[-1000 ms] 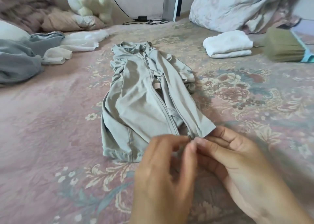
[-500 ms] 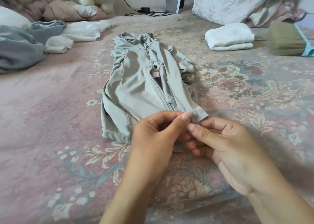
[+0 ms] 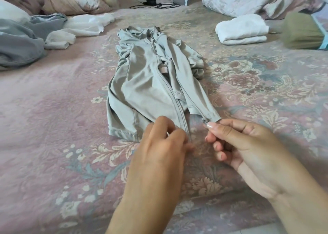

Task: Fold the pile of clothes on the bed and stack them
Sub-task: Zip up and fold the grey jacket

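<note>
**Lining up the zip at the hem before the fold**

Nearest me, my left hand (image 3: 165, 141) curls over the bottom of the pale grey-green zip-front jacket (image 3: 150, 84), fingertips pinching the left zip edge at the hem so that side stays flat and taut. My right hand (image 3: 236, 141) sits just beside it, thumb and forefinger closed on the small zip end at the corner of the right front panel, the other fingers curled loosely beneath. I hold both sides low and close together because, as I judge it, the two halves of the zip need to meet before the jacket can be folded squarely.

The jacket lies lengthwise away from me on the pink floral bedspread (image 3: 53, 127), collar at the far end, the front still parted and a sleeve bunched along its right side.

Farther off to the right, a folded white cloth bundle (image 3: 242, 32) rests beside a folded olive-green garment (image 3: 301, 33); that looks like the start of my stack. Far left, a rumpled grey garment (image 3: 19, 44) and a crumpled sheer white piece (image 3: 78, 29) wait unfolded. Beyond them, pillows and a black cable lie near the wall.
</note>
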Motion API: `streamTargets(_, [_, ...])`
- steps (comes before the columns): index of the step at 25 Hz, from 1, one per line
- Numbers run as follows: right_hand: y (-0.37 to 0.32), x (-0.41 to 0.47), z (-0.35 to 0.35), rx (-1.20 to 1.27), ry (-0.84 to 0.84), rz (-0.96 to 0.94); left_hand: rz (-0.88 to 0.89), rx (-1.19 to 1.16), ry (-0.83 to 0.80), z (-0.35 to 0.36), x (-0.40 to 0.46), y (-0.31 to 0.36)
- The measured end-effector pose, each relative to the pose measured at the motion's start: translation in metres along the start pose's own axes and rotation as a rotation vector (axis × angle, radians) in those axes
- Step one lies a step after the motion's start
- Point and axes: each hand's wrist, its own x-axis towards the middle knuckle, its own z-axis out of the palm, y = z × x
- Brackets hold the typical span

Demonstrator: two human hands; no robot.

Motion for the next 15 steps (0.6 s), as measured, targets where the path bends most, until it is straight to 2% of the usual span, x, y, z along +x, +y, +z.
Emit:
streamTargets(4, [-0.004,-0.001,0.000,0.005,-0.109,0.068,0.099,-0.056,0.267,0.004,-0.002,-0.004])
streamTargets(6, [-0.006,0.001,0.007,0.066,-0.173,0.117,0.191,-0.038,0.294,0.007,-0.007,-0.001])
streamTargets(8, [-0.007,0.004,0.014,0.108,-0.169,0.102,0.215,-0.069,0.306,0.006,-0.013,-0.003])
streamTargets(9, [-0.007,0.004,0.017,0.120,-0.161,0.077,0.142,-0.162,0.325,0.003,-0.017,-0.004])
streamTargets(10, [-0.009,0.005,0.020,0.136,-0.160,0.050,-0.035,-0.347,0.331,-0.003,-0.016,0.000])
streamTargets(11, [-0.011,0.005,0.023,0.157,-0.166,0.026,-0.280,-0.620,0.269,-0.008,-0.013,0.007])
streamTargets(12, [-0.014,0.003,0.025,0.181,-0.173,0.010,-0.537,-0.946,0.136,-0.008,-0.010,0.013])
streamTargets(13, [-0.016,0.002,0.027,0.206,-0.178,0.006,-0.715,-1.202,0.005,-0.003,-0.007,0.016])
streamTargets(14, [-0.018,0.001,0.029,0.216,-0.183,0.003,-0.771,-1.335,-0.065,0.000,-0.002,0.017])
streamTargets(15, [-0.019,0.000,0.030,0.204,-0.182,-0.009,-0.769,-1.373,-0.073,0.003,0.002,0.017])
